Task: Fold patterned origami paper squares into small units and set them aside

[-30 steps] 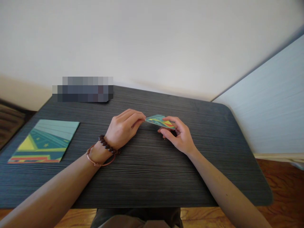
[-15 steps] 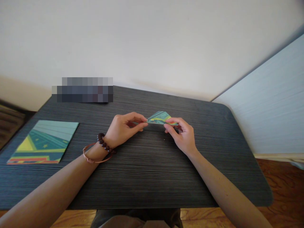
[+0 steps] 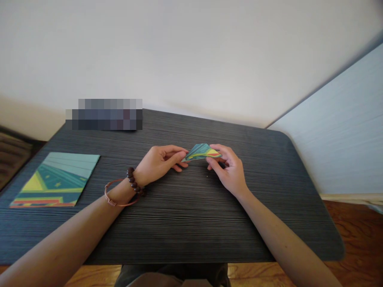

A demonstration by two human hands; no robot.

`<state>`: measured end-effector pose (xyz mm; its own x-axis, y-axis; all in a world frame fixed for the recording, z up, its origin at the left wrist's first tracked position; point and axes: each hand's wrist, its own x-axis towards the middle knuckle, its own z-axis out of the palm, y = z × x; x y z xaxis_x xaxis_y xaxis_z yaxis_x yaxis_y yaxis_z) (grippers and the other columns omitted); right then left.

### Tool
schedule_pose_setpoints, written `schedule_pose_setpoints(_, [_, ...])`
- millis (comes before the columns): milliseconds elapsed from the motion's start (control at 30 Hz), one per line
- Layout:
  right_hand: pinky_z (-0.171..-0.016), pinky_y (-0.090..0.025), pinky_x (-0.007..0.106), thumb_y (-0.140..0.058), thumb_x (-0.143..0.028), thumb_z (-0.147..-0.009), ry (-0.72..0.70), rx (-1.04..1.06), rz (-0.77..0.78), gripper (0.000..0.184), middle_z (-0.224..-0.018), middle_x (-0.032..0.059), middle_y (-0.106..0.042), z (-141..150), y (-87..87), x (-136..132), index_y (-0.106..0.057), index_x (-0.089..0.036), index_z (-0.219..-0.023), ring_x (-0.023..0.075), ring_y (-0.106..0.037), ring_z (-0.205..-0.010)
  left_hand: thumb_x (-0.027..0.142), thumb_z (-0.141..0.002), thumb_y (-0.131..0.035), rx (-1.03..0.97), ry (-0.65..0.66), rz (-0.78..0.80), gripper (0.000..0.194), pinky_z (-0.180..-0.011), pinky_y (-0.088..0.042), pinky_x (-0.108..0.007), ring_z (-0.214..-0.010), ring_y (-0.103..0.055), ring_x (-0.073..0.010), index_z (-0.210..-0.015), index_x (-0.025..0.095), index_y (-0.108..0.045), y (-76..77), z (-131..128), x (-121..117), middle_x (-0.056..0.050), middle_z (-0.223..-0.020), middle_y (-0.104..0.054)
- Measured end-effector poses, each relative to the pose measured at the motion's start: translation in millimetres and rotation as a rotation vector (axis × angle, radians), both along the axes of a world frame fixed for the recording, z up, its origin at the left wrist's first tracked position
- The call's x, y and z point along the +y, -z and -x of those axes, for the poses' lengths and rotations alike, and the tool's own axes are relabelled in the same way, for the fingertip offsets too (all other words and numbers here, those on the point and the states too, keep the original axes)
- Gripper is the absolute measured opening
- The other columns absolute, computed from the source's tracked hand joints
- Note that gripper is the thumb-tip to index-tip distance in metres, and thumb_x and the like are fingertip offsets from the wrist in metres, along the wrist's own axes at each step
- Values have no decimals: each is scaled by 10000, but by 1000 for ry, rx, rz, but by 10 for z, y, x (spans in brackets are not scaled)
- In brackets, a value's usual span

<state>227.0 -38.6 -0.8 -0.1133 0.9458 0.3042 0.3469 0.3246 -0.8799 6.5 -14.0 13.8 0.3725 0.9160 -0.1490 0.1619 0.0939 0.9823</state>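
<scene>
A person sits at a dark table (image 3: 185, 227), a patterned sheet (image 3: 56, 179) lying flat at left. The left hand (image 3: 158, 162) and right hand (image 3: 231, 169) pinch opposite ends of a folded patterned paper (image 3: 200, 152) over the tabletop, its long axis running side to side, narrow tip pointing left. Beyond, a pixelated object (image 3: 104, 116) stands near a pale wall (image 3: 191, 56).

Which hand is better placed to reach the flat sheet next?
Probably the left hand: the sheet lies left of it, farther from the right hand. Both hold folded paper, though, so the left would likely need to let go first.
</scene>
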Motion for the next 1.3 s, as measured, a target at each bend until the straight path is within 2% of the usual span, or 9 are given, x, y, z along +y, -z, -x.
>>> schedule_pose_setpoints(67, [-624,-531,312,-595,-308,-820,12,4,24,361,-891,7,-661,-1,2,-1,-506,-257,-1165,126,-636,-599,398,-806,-610,-6,38,5,388,-662,-599,-297,-748,-698,-192,-1063,107,-617,0,19,5,-100,-845,-729])
schedule_pose_setpoints(167, [-597,-525,319,-608,-326,-809,21,24,61,435,-844,4,-674,-3,1,-1,-464,-262,-1215,134,-629,-572,372,-771,-656,-12,72,16,376,-709,-599,-322,-756,-697,-193,-1047,118,-629,7,38,18,-87,-844,-732])
schedule_pose_setpoints(300, [-641,-538,333,-636,-370,-782,10,82,143,480,-851,16,-697,-10,-13,8,-466,-249,-1214,156,-659,-616,358,-731,-695,12,31,23,355,-732,-600,-351,-721,-698,-196,-993,123,-647,28,44,33,-74,-790,-733])
schedule_pose_setpoints(467, [-636,-531,290,-536,-439,-843,-35,175,244,366,-878,54,-714,-22,-18,38,-563,-194,-1115,165,-690,-682,369,-714,-705,59,-60,-25,329,-705,-599,-313,-682,-698,-183,-930,126,-660,36,79,51,-59,-738,-731])
schedule_pose_setpoints(567, [-576,-507,257,-466,-452,-880,-36,184,251,343,-943,77,-710,-25,-17,45,-611,-176,-1025,160,-694,-672,367,-702,-714,83,-75,-35,316,-694,-594,-290,-685,-699,-180,-907,130,-667,23,107,58,-57,-742,-733])
schedule_pose_setpoints(733, [-538,-492,232,-468,-435,-884,-37,75,259,333,-875,73,-722,-36,-37,27,-650,-166,-958,145,-685,-622,365,-703,-711,103,-40,-57,291,-692,-597,-295,-672,-699,-180,-896,149,-684,19,126,58,-49,-740,-734])
schedule_pose_setpoints(900, [-457,-455,218,-483,-436,-872,-3,71,220,317,-862,70,-723,-39,-28,11,-642,-163,-903,132,-660,-534,371,-718,-696,101,5,-60,299,-711,-598,-317,-700,-701,-189,-921,152,-687,37,138,63,-57,-769,-736])
schedule_pose_setpoints(1167, [-415,-413,216,-503,-417,-867,25,103,209,290,-853,64,-721,-28,-22,14,-642,-169,-921,120,-637,-507,364,-751,-666,115,26,-74,340,-672,-596,-298,-675,-688,-169,-1003,137,-665,-29,113,51,-65,-792,-731])
schedule_pose_setpoints(1300, [-421,-413,215,-503,-404,-871,7,74,211,287,-791,51,-717,-29,-43,13,-653,-166,-929,109,-620,-490,337,-731,-690,112,26,-39,308,-684,-589,-284,-679,-689,-166,-960,133,-671,-29,99,47,-61,-777,-732])
